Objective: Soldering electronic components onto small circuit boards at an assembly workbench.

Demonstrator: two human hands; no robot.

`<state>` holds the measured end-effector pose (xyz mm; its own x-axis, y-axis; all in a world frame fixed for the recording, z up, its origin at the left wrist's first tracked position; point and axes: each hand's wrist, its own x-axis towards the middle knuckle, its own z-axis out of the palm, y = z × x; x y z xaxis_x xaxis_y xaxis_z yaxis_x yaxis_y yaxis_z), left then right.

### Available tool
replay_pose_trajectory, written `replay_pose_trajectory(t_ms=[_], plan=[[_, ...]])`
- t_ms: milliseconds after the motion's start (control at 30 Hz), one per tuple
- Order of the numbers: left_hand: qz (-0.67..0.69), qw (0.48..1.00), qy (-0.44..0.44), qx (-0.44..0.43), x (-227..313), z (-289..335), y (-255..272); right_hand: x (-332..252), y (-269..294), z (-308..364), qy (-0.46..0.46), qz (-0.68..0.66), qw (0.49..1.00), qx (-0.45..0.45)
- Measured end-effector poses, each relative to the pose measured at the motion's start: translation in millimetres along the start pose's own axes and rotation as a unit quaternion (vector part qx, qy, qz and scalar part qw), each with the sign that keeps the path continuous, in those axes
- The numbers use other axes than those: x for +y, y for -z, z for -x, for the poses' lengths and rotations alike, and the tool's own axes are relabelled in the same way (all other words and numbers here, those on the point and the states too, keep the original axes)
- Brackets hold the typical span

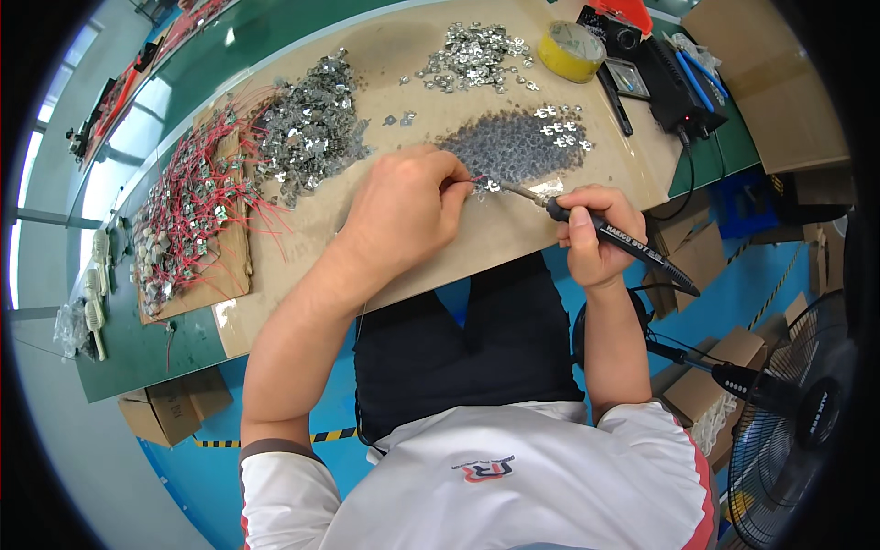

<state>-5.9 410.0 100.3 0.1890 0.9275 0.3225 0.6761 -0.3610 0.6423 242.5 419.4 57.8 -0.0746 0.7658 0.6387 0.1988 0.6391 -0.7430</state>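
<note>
My right hand [600, 234] grips a black soldering iron [623, 243] like a pen, its metal tip slanting to the left. The tip meets a small shiny metal piece [493, 185] at the near edge of a dense patch of small dark grey parts [513, 147]. Close by, my left hand [408, 202] is closed in a pinch, a bit of thin red wire showing at its fingertips. What else lies between those fingers is hidden. Several shiny metal pieces [559, 128] are laid out on the patch's right side.
Beyond lie a pile of silver clips [477, 55], a grey pile of metal parts [312, 128], and red-wired pieces [188, 211] on cardboard. A yellow tape roll [570, 50] and a black corded box [678, 92] sit at the far right. A fan [797, 412] stands right.
</note>
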Motion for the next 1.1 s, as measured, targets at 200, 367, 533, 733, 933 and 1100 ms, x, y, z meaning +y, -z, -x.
replay_pose_trajectory(t_ms=[200, 367, 533, 733, 933, 1100], plan=[[-0.065, 0.998, -0.022, -0.002, 2.3, 1.7, -4.8, -1.5, -1.2, -4.1, 0.033, 0.006, 0.999, -0.015], [-0.082, 0.996, -0.025, -0.002, 4.6, 2.7, -4.2, -0.7, 0.0, -12.1, 0.106, 0.054, 0.991, -0.059], [-0.086, 0.995, -0.04, 0.003, 4.2, 2.9, -5.7, -3.4, -0.5, -1.7, 0.01, 0.014, 1.0, -0.01], [-0.102, 0.994, -0.039, -0.003, 4.7, 3.1, -6.5, 3.5, 1.0, -5.6, 0.077, 0.007, 0.996, -0.043], [-0.102, 0.994, -0.041, 0.0, 5.2, 2.7, -5.9, -2.1, -0.6, -10.0, 0.095, 0.046, 0.992, -0.069], [-0.1, 0.994, -0.048, -0.004, 4.3, 1.3, -6.7, 0.8, 1.8, -6.8, 0.083, 0.01, 0.995, -0.057]])
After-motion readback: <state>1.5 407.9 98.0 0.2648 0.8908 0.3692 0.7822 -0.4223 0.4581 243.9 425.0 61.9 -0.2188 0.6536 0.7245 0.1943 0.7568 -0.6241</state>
